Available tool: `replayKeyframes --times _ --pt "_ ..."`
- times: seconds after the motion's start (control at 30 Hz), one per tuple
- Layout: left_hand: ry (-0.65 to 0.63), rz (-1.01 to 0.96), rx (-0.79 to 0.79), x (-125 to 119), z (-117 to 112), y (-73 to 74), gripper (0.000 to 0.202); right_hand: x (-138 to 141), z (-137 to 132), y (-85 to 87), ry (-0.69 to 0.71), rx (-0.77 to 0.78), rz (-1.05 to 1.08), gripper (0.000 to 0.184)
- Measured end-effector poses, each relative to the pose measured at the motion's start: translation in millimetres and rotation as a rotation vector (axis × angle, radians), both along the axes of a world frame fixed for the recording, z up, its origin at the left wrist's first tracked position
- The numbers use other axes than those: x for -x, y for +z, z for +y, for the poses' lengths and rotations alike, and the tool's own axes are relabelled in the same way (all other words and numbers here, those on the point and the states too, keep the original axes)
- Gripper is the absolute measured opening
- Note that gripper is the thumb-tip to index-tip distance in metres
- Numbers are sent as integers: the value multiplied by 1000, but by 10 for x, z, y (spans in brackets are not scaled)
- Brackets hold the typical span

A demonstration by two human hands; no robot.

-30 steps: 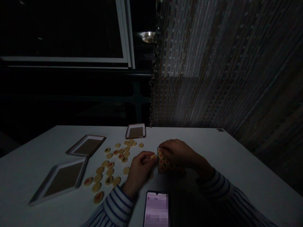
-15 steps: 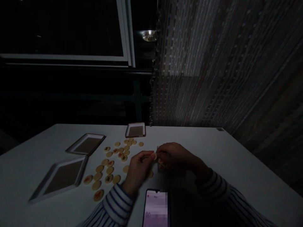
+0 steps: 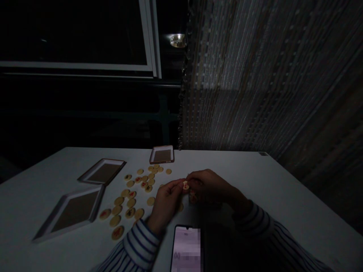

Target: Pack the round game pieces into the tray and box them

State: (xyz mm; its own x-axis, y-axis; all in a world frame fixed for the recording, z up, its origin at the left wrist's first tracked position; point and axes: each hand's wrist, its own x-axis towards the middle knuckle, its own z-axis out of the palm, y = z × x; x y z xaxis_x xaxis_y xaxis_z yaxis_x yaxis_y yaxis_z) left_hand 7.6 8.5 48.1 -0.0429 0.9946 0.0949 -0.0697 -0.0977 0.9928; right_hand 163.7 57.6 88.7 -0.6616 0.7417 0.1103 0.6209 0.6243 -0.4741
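Observation:
Between the fingertips of both hands is a round xiangqi piece [image 3: 185, 185], its red-marked face turned toward me. My left hand [image 3: 166, 200] pinches it from the left; my right hand [image 3: 211, 183] has its fingers closed at its right side. Below my right hand sits a small dark container [image 3: 205, 204] with red-marked pieces in it, largely hidden by the hand and shadow. Loose xiangqi pieces [image 3: 131, 203] lie scattered left of my left hand, some showing red or black characters, others plain side up.
A phone [image 3: 187, 249] with a lit screen lies at the near edge. Two shallow box halves [image 3: 98, 196] joined at a corner lie on the left, and a smaller tray [image 3: 172, 155] is at the back. The white table [image 3: 255, 189] meets a bead curtain [image 3: 241, 94] behind.
The piece between my hands has turned so that its red-marked face shows. Both hands stay in nearly the same place.

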Motion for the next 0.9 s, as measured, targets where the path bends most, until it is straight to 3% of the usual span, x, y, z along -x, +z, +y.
replayKeyframes --times 0.27,0.5,0.9 --pt "-24 -79 30 11 -15 -31 31 -1 -8 4 -20 1 66 25" --pt "26 -253 70 10 20 -103 31 61 -61 50 72 -166 16 25" --pt "56 -258 65 10 17 -125 30 82 -21 -27 66 -322 -62 25"
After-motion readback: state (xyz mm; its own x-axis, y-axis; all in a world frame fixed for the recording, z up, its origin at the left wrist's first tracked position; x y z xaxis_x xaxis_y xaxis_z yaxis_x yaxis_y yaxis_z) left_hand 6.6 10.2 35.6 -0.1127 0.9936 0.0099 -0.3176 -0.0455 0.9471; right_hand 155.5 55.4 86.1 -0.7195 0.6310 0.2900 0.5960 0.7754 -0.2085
